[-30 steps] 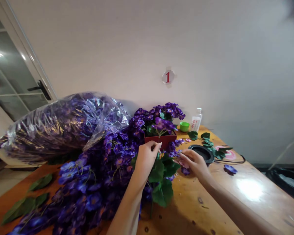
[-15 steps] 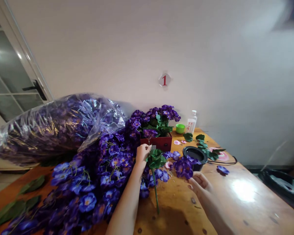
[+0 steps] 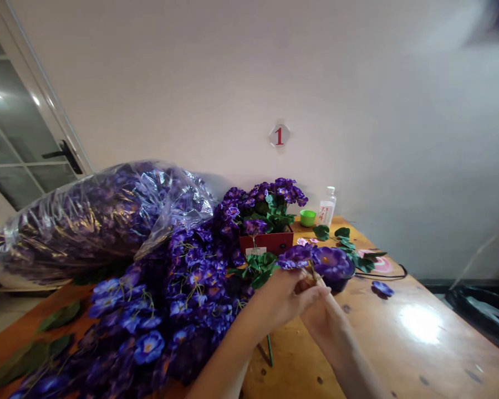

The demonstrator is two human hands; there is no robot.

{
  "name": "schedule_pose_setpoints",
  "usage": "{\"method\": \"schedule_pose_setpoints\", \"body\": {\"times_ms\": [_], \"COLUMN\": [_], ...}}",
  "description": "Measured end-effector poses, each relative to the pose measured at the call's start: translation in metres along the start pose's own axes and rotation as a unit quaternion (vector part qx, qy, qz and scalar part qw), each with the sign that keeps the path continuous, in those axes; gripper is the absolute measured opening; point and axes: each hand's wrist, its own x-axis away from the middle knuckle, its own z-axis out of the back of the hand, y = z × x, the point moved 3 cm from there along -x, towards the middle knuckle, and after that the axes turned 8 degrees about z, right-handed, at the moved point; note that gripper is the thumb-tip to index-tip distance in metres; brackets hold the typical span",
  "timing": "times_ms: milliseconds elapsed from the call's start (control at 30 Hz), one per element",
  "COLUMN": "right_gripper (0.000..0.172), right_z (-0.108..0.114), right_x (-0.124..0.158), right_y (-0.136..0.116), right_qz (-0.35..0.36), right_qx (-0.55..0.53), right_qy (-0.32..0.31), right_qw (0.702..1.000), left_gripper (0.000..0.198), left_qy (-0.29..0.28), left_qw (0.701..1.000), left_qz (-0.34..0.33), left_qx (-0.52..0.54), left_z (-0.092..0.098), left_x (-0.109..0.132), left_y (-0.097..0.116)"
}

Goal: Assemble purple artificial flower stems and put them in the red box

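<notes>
My two hands meet above the middle of the table. Closed fingers of my right hand [image 3: 318, 307] are on the thin stems of purple artificial flowers [image 3: 330, 260], whose heads spread just above. My left hand [image 3: 285, 291] is pinched against the same stems, its fingertips partly hidden by the other hand. Behind the left wrist is a green leaf stem [image 3: 260, 269]; its stalk end pokes out below the forearm. A black pot [image 3: 339, 284] is mostly covered by the blooms. Beyond the hands, a red box [image 3: 266, 243] holds more purple flowers with green leaves.
A heap of purple flowers [image 3: 149, 343] covers the table's left side, with a clear plastic bag [image 3: 87, 216] full of them behind. At the back stand a green bowl [image 3: 307, 218] and a bottle [image 3: 326, 208]. Loose leaves [image 3: 345, 241] and one purple bloom [image 3: 382, 288] lie right.
My left hand has moved right and down from beside the red box to join my right hand. The purple flowers in my right hand now stand more upright, over the black pot.
</notes>
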Motion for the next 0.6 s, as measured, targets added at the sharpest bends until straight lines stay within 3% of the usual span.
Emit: {"method": "schedule_pose_setpoints", "body": {"times_ms": [133, 300, 367, 467, 600], "right_gripper": [0.020, 0.032, 0.046, 0.058, 0.047], "right_z": [0.000, 0.020, 0.027, 0.025, 0.012], "right_x": [0.003, -0.005, -0.007, -0.006, 0.005], "right_y": [-0.004, -0.017, -0.020, -0.027, -0.044], "right_qz": [-0.002, 0.033, 0.042, 0.046, 0.003], "right_qx": [0.033, 0.111, 0.150, 0.214, 0.202], "right_qy": [-0.016, -0.036, -0.074, -0.111, -0.039], "right_qw": [0.999, 0.993, 0.985, 0.969, 0.979], "left_gripper": [0.024, 0.034, 0.030, 0.023, 0.024], "left_qy": [0.039, 0.061, 0.036, -0.048, -0.111], "left_qw": [0.999, 0.998, 0.998, 0.993, 0.983], "left_qz": [-0.015, -0.024, -0.034, -0.061, -0.096], "left_qx": [-0.012, -0.009, -0.026, -0.085, -0.109], "left_z": [-0.006, 0.000, -0.002, -0.013, -0.014], "left_x": [-0.007, -0.005, -0.003, 0.002, 0.006], "left_y": [-0.002, -0.005, -0.004, -0.001, -0.002]}}
